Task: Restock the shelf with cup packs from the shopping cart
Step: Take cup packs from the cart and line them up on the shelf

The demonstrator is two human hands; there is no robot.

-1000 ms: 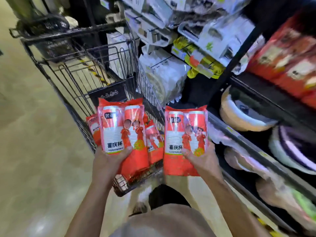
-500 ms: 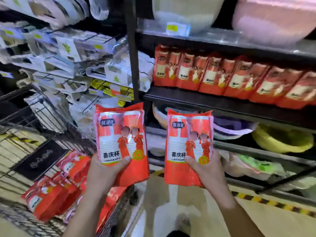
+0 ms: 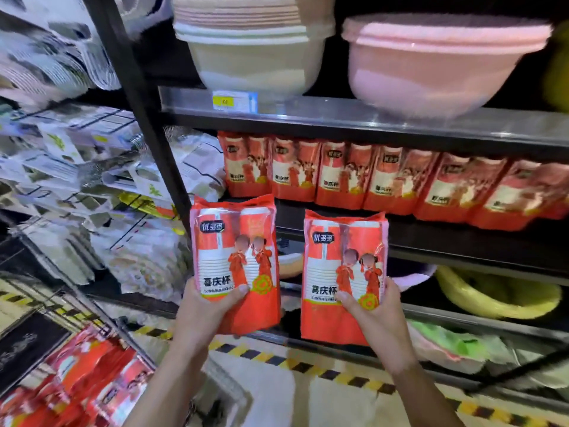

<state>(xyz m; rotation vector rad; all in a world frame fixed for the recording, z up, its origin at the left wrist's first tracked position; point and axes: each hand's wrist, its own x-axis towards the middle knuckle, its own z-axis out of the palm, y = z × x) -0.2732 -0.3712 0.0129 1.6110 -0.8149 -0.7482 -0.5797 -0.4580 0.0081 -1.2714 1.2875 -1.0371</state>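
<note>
Cup packs (image 3: 235,241) upright in left hand (image 3: 200,312), right hand (image 3: 375,315).

The left hand (image 3: 203,306) grips a red cup pack (image 3: 235,257) low down, thumb across its front. The right hand (image 3: 375,312) grips a second cup pack (image 3: 341,266) the same way. Both are upright, side by side and apart, in front of the shelf (image 3: 431,238). On it stands a row of matching packs (image 3: 345,177). Above sit stacked cream basins (image 3: 252,53) and a pink basin (image 3: 431,63). At lower left, the shopping cart (image 3: 101,322) holds more red packs (image 3: 86,380) — blurred.
</note>
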